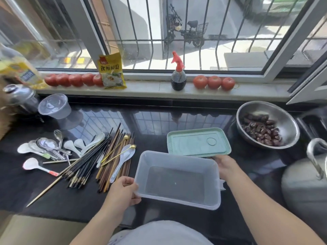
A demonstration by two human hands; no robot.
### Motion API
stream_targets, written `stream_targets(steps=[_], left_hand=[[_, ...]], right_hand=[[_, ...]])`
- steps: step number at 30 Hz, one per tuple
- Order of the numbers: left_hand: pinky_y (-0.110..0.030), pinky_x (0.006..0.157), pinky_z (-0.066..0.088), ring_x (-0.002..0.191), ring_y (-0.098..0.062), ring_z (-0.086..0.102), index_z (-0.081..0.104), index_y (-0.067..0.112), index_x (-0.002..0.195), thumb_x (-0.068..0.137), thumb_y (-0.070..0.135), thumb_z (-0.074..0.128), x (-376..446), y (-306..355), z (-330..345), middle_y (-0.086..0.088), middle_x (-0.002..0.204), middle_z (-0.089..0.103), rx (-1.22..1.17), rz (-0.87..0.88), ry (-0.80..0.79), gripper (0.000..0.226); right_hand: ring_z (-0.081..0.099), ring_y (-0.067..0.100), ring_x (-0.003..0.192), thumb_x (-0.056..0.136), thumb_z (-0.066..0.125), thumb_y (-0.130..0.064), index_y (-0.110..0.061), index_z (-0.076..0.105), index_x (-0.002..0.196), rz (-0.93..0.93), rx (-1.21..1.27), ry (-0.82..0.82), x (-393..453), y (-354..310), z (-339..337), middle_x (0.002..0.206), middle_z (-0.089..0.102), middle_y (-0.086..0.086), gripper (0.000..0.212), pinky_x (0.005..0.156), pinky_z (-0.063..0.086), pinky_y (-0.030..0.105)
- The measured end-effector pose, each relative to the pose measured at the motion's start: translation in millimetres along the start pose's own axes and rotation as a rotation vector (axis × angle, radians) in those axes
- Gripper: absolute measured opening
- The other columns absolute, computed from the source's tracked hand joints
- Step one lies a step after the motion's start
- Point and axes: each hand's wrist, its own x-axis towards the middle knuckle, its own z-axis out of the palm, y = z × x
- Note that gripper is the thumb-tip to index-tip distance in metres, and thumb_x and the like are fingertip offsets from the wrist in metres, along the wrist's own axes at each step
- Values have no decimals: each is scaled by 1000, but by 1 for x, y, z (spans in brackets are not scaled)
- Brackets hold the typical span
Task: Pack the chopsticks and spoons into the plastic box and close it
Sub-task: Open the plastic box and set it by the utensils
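Both hands (123, 190) grip plastic box (177, 181) (seemingly empty).

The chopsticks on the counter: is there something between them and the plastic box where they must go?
Nothing visible does. The chopsticks lie left of the plastic box, which is open and empty, held by the left hand and right hand. The green lid lies behind the box, not over it.

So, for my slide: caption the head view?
Both hands, left hand and right hand, hold an empty clear plastic box beside loose chopsticks.
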Motion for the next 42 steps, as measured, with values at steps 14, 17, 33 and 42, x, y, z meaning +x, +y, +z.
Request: stream_targets(steps=[14,17,33,42], left_hand=[[-32,64,63,94,-37,74,59,-1,111,102,4,59,-3,14,17,-24,108,70,21,-69,-87,11],[-34,69,63,97,-37,73,58,-3,114,103,5,60,0,16,26,-25,111,70,3,-70,-124,14],[-36,76,60,89,-29,71,59,8,113,106,20,57,-13,17,0,-13,103,62,-42,-45,-145,14],[-31,75,64,86,-26,76,66,8,107,105,19,57,-30,-47,-140,-16,104,71,-53,-100,33,15]], right_hand=[[69,22,98,100,51,-16,-10,68,113,-287,-504,40,-85,-29,-8,107,74,9,22,91,53,39],[67,16,96,96,56,-21,-17,71,113,-480,-745,143,-127,-19,-9,105,73,-4,23,84,54,36],[61,13,100,92,56,4,-16,69,104,-1203,-880,58,-201,77,76,102,67,-9,27,92,48,29],[68,11,84,97,50,-10,-31,67,92,-827,-1091,-420,-212,181,175,89,67,-15,27,73,52,30]])
